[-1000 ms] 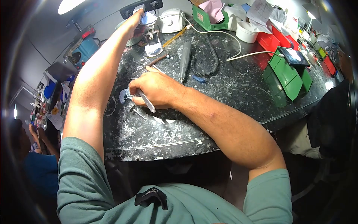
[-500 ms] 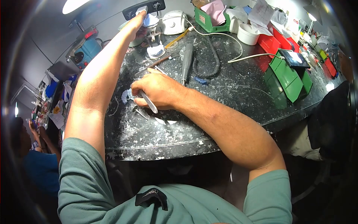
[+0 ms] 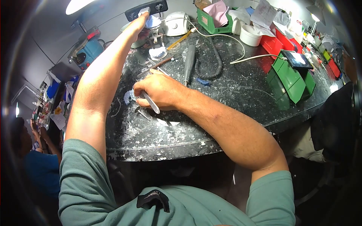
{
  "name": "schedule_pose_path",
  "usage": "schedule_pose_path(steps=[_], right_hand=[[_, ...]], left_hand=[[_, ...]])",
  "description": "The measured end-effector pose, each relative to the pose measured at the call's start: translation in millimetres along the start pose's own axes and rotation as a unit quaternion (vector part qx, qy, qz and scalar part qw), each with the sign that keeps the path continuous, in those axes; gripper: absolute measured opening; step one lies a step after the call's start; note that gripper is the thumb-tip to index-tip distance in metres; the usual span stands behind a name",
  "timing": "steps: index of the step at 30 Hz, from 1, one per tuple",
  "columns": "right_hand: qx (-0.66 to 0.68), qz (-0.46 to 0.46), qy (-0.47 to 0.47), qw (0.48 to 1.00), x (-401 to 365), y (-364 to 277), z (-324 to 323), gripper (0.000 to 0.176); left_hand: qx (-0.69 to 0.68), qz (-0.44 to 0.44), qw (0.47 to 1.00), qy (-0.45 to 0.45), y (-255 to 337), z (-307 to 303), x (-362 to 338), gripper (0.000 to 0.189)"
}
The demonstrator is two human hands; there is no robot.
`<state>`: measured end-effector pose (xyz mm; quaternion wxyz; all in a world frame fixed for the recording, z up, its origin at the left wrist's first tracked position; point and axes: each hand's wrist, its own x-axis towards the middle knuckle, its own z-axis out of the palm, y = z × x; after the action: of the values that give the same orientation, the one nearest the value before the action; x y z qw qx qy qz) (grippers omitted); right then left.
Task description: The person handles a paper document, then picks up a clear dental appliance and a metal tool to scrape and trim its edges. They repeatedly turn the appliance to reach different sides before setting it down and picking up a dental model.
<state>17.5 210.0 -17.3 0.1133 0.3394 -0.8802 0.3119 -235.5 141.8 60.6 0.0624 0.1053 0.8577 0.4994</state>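
My left hand (image 3: pixel 141 20) reaches to the back of the bench, its fingers closed on a white plug (image 3: pixel 144 11) at the black power strip (image 3: pixel 158 6). Part of that grip is hidden by the hand itself. Near the bench's front, my right hand (image 3: pixel 160 90) is wrapped round a flat metal spatula (image 3: pixel 152 104), whose end sticks out below the palm. Pale blue-white lumps (image 3: pixel 129 97) lie just left of that hand. Beyond it stands a metal frame with a white plaster dental model (image 3: pixel 157 52). A brown-handled tool (image 3: pixel 160 62) lies before the model.
A grey handpiece (image 3: pixel 189 62) with a coiled cord lies mid-bench. A white control box (image 3: pixel 176 24), green bins (image 3: pixel 290 77), red bins (image 3: pixel 272 41) and a white tub (image 3: pixel 250 34) stand farther back. A phone (image 3: pixel 298 59) leans on a green bin. Another person (image 3: pixel 41 165) sits at left.
The view has shifted very slightly. Both hands stay in nearly the same places, the left at the plug and the right round the spatula.
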Motion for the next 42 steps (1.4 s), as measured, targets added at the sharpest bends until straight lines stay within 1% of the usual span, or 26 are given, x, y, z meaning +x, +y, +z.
schedule_pose_path(steps=[3,5,6,8,9,11,12,14,21,23,24,26,29,31,33,36,39,42], right_hand=[[-0.009,-0.003,0.003,1.0,-0.4,-0.5,-0.4,0.025],[-0.003,-0.003,0.003,1.0,-0.6,-1.0,-0.8,0.025],[0.003,-0.002,0.004,1.0,-0.8,-1.3,-1.0,0.025],[0.002,0.0,0.002,1.0,-0.9,-1.7,-1.3,0.025],[0.002,0.002,-0.001,1.0,-0.5,-1.9,-1.5,0.025],[-0.001,0.001,-0.002,1.0,0.1,-1.9,-1.6,0.025],[-0.004,0.002,-0.004,1.0,0.2,-1.8,-1.6,0.024],[-0.005,0.004,-0.003,1.0,-0.1,-1.9,-1.7,0.025],[0.003,0.011,-0.001,1.0,-0.7,-2.3,-1.6,0.025],[0.004,0.009,0.004,1.0,-1.5,-3.1,-1.9,0.024],[0.005,0.008,0.01,1.0,-1.9,-3.3,-2.1,0.024],[0.0,0.005,0.009,1.0,-1.9,-2.9,-2.1,0.025],[-0.001,0.0,0.013,1.0,-1.5,-2.8,-1.7,0.026],[0.003,-0.001,0.018,1.0,-1.7,-3.3,-1.7,0.026],[-0.003,0.014,0.0,1.0,-1.5,-6.0,-4.5,0.026],[0.004,0.019,-0.004,1.0,-1.9,-7.4,-5.5,0.026],[0.007,0.013,-0.002,1.0,-1.6,-6.2,-4.8,0.027],[0.004,0.014,-0.004,1.0,-1.3,-5.9,-4.7,0.027]], left_hand=[[0.004,-0.014,1.0,0.009,1.5,1.6,-9.4,0.06],[-0.002,0.025,1.0,0.016,0.2,2.7,-15.0,0.056],[-0.001,0.026,1.0,0.016,0.5,4.1,-15.3,0.056],[-0.067,0.041,0.996,0.032,-3.0,7.0,-14.9,0.049],[-0.067,0.041,0.996,0.033,-8.2,5.6,-6.5,0.049],[-0.211,0.048,0.974,-0.07,-10.5,3.1,0.1,0.042],[-0.212,0.048,0.974,-0.07,-10.2,4.1,-2.8,0.042],[-0.28,0.052,0.957,-0.056,-12.5,5.9,-6.9,0.039],[-0.284,0.038,0.957,-0.039,-15.1,8.2,0.4,0.036],[-0.285,0.036,0.958,-0.011,-13.2,10.4,1.3,0.033],[-0.285,0.036,0.958,-0.011,-11.4,11.2,1.9,0.033],[-0.276,0.03,0.96,0.036,-7.6,12.6,3.5,0.031],[-0.27,0.035,0.96,0.057,-6.4,13.2,5.3,0.03],[-0.278,0.03,0.958,0.058,-7.9,12.8,7.2,0.03],[-0.286,0.026,0.956,0.058,-12.3,12.2,13.8,0.029],[-0.298,0.04,0.952,0.056,-14.6,11.6,17.7,0.029],[-0.303,0.031,0.95,0.065,-16.6,9.7,24.6,0.028],[-0.303,0.025,0.951,0.053,-17.9,8.4,29.6,0.029]])
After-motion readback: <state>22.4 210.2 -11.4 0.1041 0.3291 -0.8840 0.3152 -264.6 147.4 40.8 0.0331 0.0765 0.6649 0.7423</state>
